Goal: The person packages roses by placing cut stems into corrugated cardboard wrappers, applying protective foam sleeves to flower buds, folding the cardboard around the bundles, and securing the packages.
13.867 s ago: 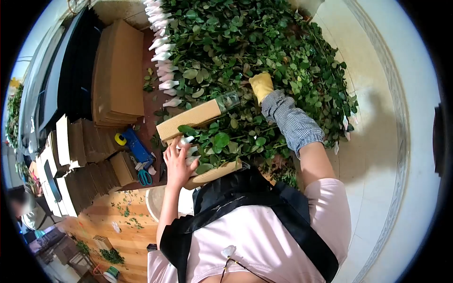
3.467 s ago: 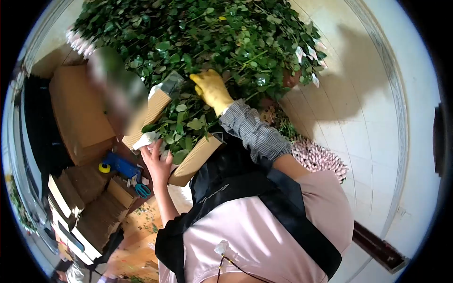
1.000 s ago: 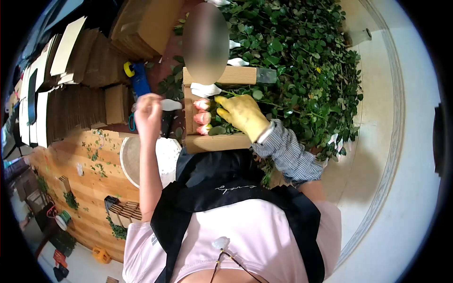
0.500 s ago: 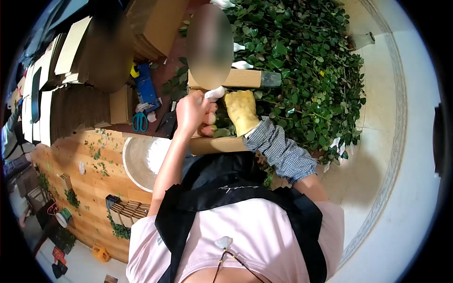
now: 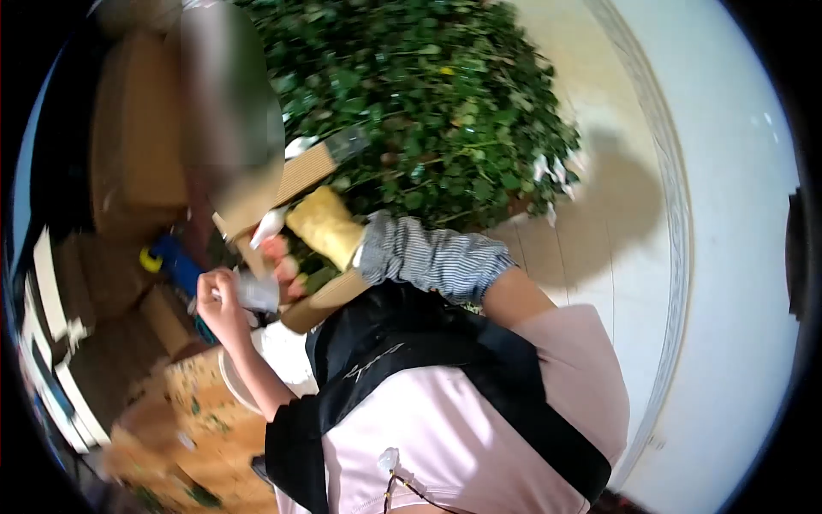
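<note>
Beside the cardboard my left hand (image 5: 224, 304) is closed, fingers pinched on a whitish, see-through foam net (image 5: 259, 293) smeared by motion. My right hand (image 5: 325, 226), in a yellow glove, is curled with its back towards me. Its fingers are hidden, and so is what they grip. Left of the glove lie pink-orange rose heads (image 5: 291, 271) inside a bent corrugated cardboard wrap (image 5: 332, 298). One flower head in a white foam net (image 5: 269, 228) points up beside the glove.
Leafy rose stems (image 5: 428, 111) form a big heap beyond my right hand. A pale basin (image 5: 278, 353) with white contents stands by my left forearm. Cardboard stacks (image 5: 137, 137) and a blue tool (image 5: 178, 261) are at the left. White-tipped flowers (image 5: 555, 176) stick out at the heap's right edge.
The view has swung, shifting the scene to the left. My left hand has moved away from the white-netted flower and now holds a see-through net. The gloved hand stays beside the roses.
</note>
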Demonstrator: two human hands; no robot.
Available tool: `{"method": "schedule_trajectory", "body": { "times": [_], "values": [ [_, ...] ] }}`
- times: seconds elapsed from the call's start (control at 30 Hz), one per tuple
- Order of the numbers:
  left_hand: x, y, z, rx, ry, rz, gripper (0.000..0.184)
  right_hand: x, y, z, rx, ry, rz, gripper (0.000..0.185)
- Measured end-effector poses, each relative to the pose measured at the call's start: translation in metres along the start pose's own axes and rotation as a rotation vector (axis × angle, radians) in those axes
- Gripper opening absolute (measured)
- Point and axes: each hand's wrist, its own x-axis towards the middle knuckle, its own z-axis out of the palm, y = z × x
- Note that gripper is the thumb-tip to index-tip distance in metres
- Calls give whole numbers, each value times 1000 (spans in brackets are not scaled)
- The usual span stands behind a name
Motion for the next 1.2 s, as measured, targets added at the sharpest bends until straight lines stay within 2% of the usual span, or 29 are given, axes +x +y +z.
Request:
{"method": "schedule_trajectory", "body": {
  "times": [0.03, 0.07, 0.13, 0.2, 0.23, 0.27, 0.33, 0.37, 0.4, 0.43, 0.47, 0.5, 0.53, 0.57, 0.6, 0.63, 0.67, 0.73, 0.77, 0.83, 0.87, 0.93, 0.97, 1.0, 1.07, 1.1, 1.13, 1.2],
  "values": [
    [4, 10, 17, 282, -75, -162, 24, 1, -2, -7, 45, -36, 28, 18],
    [8, 0, 32, 493, -111, 156, 29, 0, -3, -7, 72, -80, 43, 16],
    [1, 12, 61, 592, -88, 57, 34, -3, -4, -9, 59, -45, 40, 14],
    [3, 33, 75, 632, -154, 37, 35, -3, 0, -10, 95, -44, 40, 14],
    [5, 29, 77, 630, -156, 129, 33, -4, 0, -10, 127, -54, 24, 14],
    [6, 25, 73, 633, -143, 123, 33, -4, 2, -6, 107, -34, 72, 13],
    [8, 18, 60, 427, -137, 97, 30, -8, 18, -2, 403, 188, 79, 14],
    [3, 14, 50, 256, -101, 46, 30, -4, 16, -2, 373, 155, 122, 12],
    [-3, 5, 32, -22, 28, 3, 32, -5, 17, -1, 365, 221, 114, 12],
    [-13, 19, 8, -29, 104, -24, 31, -11, 18, -4, 369, 383, 77, 10],
    [-28, 34, -20, -27, 191, -57, 31, -7, 17, 9, 315, 419, 71, 9],
    [-45, 12, -71, 259, 92, -273, 32, -9, 18, 6, 340, 433, 8, 9],
    [-59, 19, -85, 773, 41, -529, 38, -5, 19, 13, 327, 429, -20, 9],
    [-78, -9, -109, 864, 24, -564, 42, -6, 23, 11, 331, 425, -86, 9],
    [-103, -59, -143, 958, -9, -597, 48, -10, 26, 9, 351, 251, -105, 15],
    [-131, -111, -177, 878, 62, -525, 66, -17, 30, 5, 371, 333, -184, 18],
    [-141, -120, -189, 575, 163, -720, 85, -26, 28, -11, 376, 293, -184, 19],
    [-149, -140, -188, 456, 208, -649, 90, -48, 26, -46, 397, 215, -160, 20],
    [-137, -120, -164, 446, 198, -628, 82, -57, 22, -61, 393, 203, -173, 20],
    [-107, -82, -100, 290, 165, -361, 36, -68, 14, -80, 525, 287, -262, 24],
    [-89, -60, -71, 288, 92, -452, 30, -67, 10, -79, 524, 275, -272, 24],
    [-59, -24, -16, 316, -55, -277, 26, -69, 1, -76, 546, 267, -337, 25],
    [-49, -23, 2, 375, -133, -262, 24, -66, -2, -74, 490, 94, -292, 27],
    [-42, -21, 14, 434, -209, -239, 22, -65, -5, -73, 491, 92, -293, 27],
    [-36, -4, 24, 584, -203, -192, 21, -61, -9, -70, 135, -187, -306, 31],
    [-36, -3, 27, 645, -199, -141, 20, -55, -8, -53, 110, -233, -373, 39],
    [-36, -5, 28, 648, -206, -141, 20, -52, -8, -41, 115, -235, -368, 39],
    [-37, -12, 28, 614, -200, -39, 18, -46, -12, -26, 120, -90, -364, 43]
  ]
}}
